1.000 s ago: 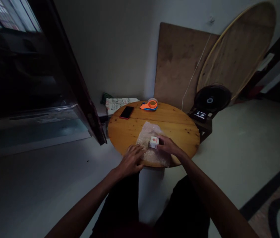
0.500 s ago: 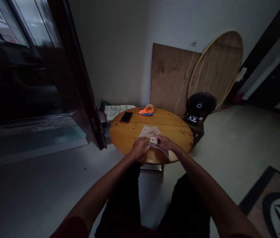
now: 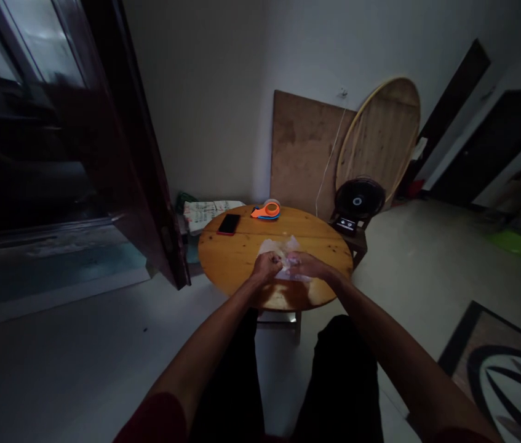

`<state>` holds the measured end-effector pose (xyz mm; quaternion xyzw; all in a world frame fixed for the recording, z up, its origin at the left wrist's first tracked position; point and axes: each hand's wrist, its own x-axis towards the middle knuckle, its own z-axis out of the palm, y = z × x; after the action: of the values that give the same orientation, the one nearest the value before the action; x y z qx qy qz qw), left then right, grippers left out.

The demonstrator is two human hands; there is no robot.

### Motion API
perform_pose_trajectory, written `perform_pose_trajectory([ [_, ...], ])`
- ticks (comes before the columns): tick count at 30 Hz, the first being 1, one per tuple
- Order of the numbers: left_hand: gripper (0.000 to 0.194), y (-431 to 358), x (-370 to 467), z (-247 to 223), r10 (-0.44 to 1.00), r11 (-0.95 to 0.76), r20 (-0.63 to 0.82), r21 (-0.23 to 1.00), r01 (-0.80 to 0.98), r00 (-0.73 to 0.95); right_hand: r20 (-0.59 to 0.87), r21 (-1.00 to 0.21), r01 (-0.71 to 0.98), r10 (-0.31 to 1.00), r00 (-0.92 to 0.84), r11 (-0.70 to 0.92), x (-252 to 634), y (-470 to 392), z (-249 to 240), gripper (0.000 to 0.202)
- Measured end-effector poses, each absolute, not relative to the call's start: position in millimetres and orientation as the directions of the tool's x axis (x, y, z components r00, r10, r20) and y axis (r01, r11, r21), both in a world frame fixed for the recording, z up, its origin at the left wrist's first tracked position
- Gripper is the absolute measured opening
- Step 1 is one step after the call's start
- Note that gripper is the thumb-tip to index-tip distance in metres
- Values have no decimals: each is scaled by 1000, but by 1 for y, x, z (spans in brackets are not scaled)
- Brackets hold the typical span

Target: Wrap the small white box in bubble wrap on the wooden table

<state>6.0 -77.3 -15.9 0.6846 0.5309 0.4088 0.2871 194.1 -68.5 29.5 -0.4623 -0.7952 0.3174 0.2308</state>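
Note:
A pale, see-through plastic sheet [image 3: 293,243] lies crumpled near the front of the round wooden table [image 3: 223,261]. My left hand [image 3: 267,265] is closed at the sheet's left side, its fingers curled on the plastic. From the right, my right hand [image 3: 305,264] grips the folded plastic, with its fingers close to those of the left. The small white box with a red mark seen a moment ago cannot be made out now; hands and plastic cover that spot.
At the table's back stands an orange and blue tape dispenser [image 3: 269,210]. A black phone with a red edge [image 3: 229,224] lies at the back left. To the right, a black fan [image 3: 360,200] stands on a stool. A brown board [image 3: 304,151] leans against the wall.
The plastic sheet has been brought up over the small box, which was in plain sight between my hands. My camera view has shifted slightly, so the table appears a little further left.

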Motion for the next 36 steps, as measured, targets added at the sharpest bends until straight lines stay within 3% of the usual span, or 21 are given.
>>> perform_pose_trajectory([
  [9,7,-67,2,-24,956,-292,254,867,405,145,71,-727,583,884,-461,363,182,-54,24,20],
  [23,16,-60,-1,-12,961,-260,166,817,515,221,-93,-776,579,862,-499,251,187,-35,24,23],
  [36,13,-66,3,-17,972,-231,183,845,483,145,-58,-795,570,908,-414,209,187,-51,16,32],
])
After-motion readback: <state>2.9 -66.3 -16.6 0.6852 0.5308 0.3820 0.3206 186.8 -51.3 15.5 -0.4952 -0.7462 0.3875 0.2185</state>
